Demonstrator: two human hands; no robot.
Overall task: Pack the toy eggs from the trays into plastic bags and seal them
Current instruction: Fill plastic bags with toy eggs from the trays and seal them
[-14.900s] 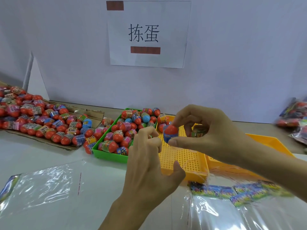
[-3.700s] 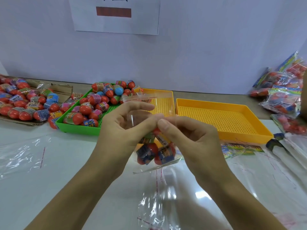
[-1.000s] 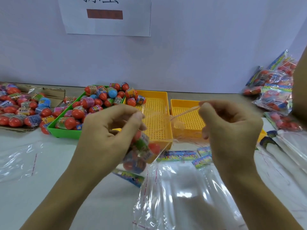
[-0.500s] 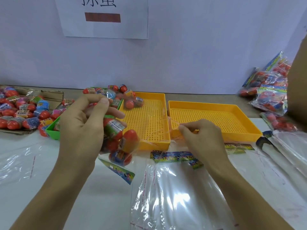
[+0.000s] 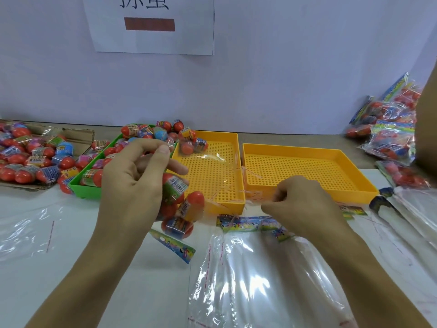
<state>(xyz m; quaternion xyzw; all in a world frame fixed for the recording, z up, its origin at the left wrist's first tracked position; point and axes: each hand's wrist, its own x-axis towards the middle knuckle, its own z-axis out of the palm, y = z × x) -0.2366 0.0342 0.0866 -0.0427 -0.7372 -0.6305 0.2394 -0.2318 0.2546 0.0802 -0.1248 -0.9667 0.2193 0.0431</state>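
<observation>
My left hand [image 5: 136, 181] holds a clear plastic bag [image 5: 182, 209] by its top; several red toy eggs with printed wraps hang in it above the white table. My right hand [image 5: 305, 204] is low near the front edge of the yellow trays, its fingers pinched on a thin peeled adhesive strip [image 5: 250, 197]. A green tray [image 5: 82, 190] heaped with toy eggs [image 5: 151, 132] stands behind my left hand. Two yellow perforated trays [image 5: 307, 171] lie side by side; the left one [image 5: 212, 171] holds two eggs at its far corner.
A stack of flat clear bags [image 5: 260, 280] with colourful header cards lies in front of me. Another clear bag [image 5: 26, 230] lies at the left. Loose eggs on cardboard [image 5: 26, 157] fill the far left. Packed bags [image 5: 390, 133] pile up at the far right. A paper sign [image 5: 151, 24] hangs on the wall.
My right hand has pulled the thin strip off the bag's flap and moved down and right to the table. My left hand has carried the filled bag slightly left.
</observation>
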